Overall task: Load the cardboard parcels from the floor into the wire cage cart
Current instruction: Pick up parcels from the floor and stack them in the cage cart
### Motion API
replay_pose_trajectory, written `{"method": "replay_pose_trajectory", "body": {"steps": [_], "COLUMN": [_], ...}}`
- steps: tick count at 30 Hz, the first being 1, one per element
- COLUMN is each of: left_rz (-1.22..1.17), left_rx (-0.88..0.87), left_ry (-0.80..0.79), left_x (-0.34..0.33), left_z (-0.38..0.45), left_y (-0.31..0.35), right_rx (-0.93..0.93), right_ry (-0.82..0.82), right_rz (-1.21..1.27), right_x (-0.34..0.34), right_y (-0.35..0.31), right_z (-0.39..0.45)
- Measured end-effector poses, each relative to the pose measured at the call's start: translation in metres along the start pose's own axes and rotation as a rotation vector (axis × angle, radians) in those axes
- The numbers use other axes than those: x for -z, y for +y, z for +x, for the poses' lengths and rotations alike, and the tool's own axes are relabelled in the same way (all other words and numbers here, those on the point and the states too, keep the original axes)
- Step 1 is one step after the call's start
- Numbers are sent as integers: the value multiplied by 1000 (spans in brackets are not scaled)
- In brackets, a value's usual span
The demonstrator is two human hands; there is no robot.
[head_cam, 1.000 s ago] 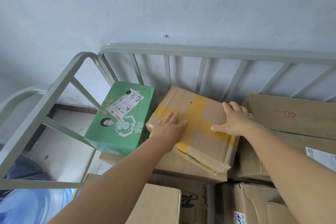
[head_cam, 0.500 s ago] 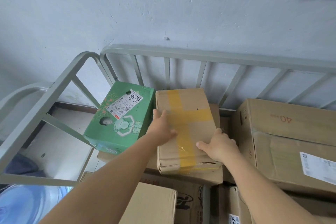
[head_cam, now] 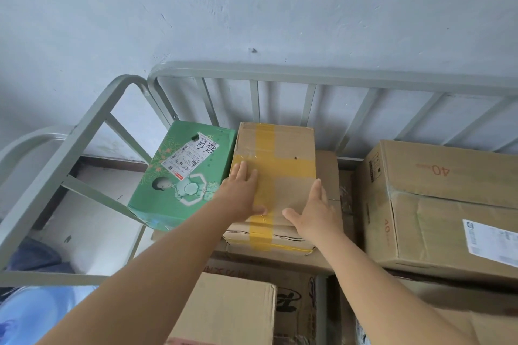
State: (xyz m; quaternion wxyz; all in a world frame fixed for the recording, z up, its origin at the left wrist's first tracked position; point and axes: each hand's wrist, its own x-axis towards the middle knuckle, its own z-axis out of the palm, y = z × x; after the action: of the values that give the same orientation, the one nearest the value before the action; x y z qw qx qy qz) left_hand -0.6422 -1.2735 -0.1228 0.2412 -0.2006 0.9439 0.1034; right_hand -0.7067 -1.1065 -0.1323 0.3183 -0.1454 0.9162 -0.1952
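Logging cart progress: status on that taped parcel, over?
Left hand and right hand flat, open on taped parcel. Parcel in cart, beside green box. Nothing in the way.

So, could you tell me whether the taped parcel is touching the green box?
Touching: the head view shows the taped parcel pressed against the green box, no gap.

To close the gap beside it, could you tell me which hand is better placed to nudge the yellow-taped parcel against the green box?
Probably the right hand: it rests at the parcel's right edge, opposite the green box.
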Motion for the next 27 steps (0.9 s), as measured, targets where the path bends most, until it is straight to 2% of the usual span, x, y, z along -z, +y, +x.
{"method": "replay_pose_trajectory", "body": {"steps": [4, 12, 18, 27], "left_rz": [13, 88, 32, -76], "left_rx": [25, -10, -85, -317], "left_ry": [-24, 70, 154, 345], "left_x": [5, 19, 42, 78], "left_z": [-5, -51, -113, -215], "left_y": [7, 34, 60, 116], "right_rx": [-1, 115, 145, 114], "right_ry": [-14, 86, 173, 436], "right_rz": [72, -166, -199, -182], "right_x": [0, 24, 53, 105], "right_y": [-1, 1, 9, 27], "right_z": [2, -42, -116, -255]}}
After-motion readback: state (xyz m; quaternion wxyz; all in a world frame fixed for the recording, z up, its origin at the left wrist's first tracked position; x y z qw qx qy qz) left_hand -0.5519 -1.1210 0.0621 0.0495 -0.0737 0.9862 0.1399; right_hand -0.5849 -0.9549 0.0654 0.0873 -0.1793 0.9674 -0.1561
